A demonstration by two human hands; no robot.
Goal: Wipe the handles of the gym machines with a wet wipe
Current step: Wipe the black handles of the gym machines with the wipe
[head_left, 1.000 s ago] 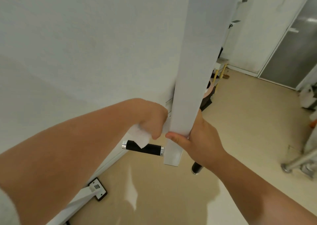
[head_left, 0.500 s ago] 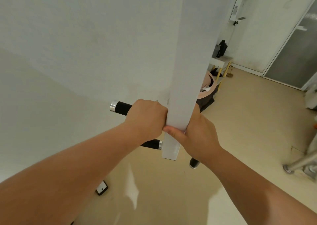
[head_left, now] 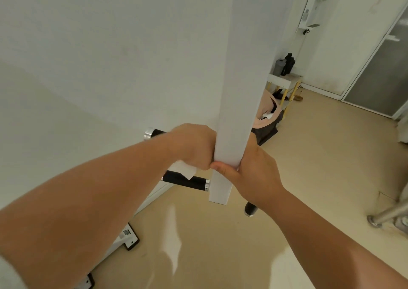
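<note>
A white upright post (head_left: 238, 90) of a gym machine fills the middle of the view. Short black handles with chrome caps stick out of it. My left hand (head_left: 194, 145) grips the upper left handle (head_left: 154, 132), and a white wet wipe (head_left: 184, 169) pokes out below its fingers. Just beneath is the lower left handle (head_left: 187, 181), which is bare. My right hand (head_left: 254, 169) holds the post from the right with the thumb across its front. Below my right wrist, the tip of another black handle (head_left: 249, 209) shows.
The white wall is close on the left, and the machine's base foot (head_left: 130, 238) lies on the beige floor. Behind the post are a pink bin (head_left: 268, 114) and a small white stool (head_left: 284, 80) carrying bottles. A grey door (head_left: 375, 79) and a chrome bar (head_left: 386, 216) are at the right.
My left hand rose from beside the post onto the upper left handle and closed round it with the wipe. A corner of the wipe now shows under the hand. My right hand stayed on the post.
</note>
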